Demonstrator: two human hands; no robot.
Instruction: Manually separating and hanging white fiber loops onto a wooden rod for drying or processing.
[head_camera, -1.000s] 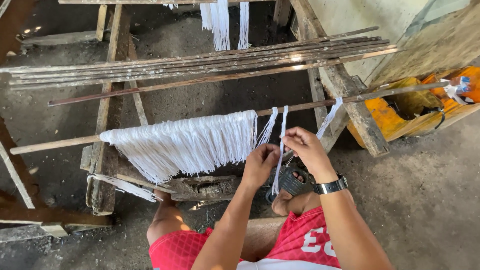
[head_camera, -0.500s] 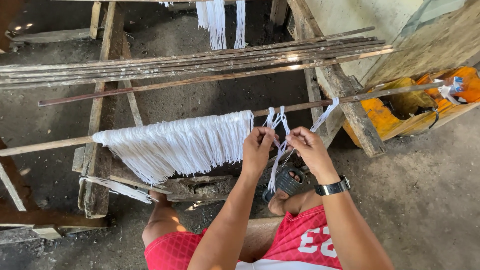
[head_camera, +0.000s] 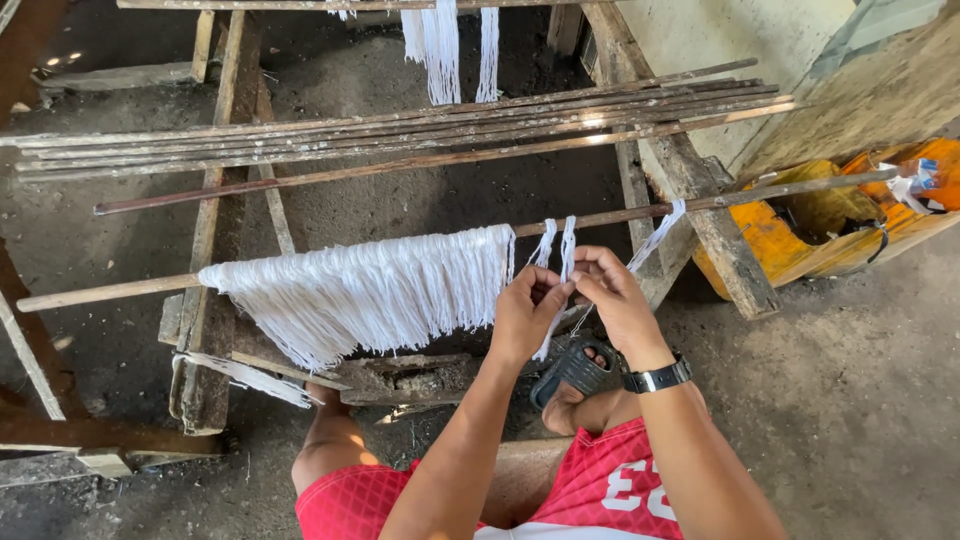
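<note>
A long thin wooden rod (head_camera: 110, 291) crosses the view, with a thick fringe of white string strands (head_camera: 370, 290) looped over it. To the right of the fringe, a separate white strand (head_camera: 567, 240) hangs over the rod. My left hand (head_camera: 525, 315) and my right hand (head_camera: 610, 295) meet just below the rod and both pinch this strand between their fingertips. A black watch (head_camera: 657, 378) sits on my right wrist. Another white strand (head_camera: 660, 232) hangs on the rod farther right.
Several more rods (head_camera: 400, 120) lie across a rough wooden frame (head_camera: 215, 200) behind. White strands (head_camera: 440, 40) hang from a top bar. An orange and yellow bag (head_camera: 800, 220) sits at the right beside a wooden post (head_camera: 700, 200). My foot wears a dark sandal (head_camera: 575, 368).
Both hands rose closer to the rod and drew together on the separate strand. The view shifted slightly.
</note>
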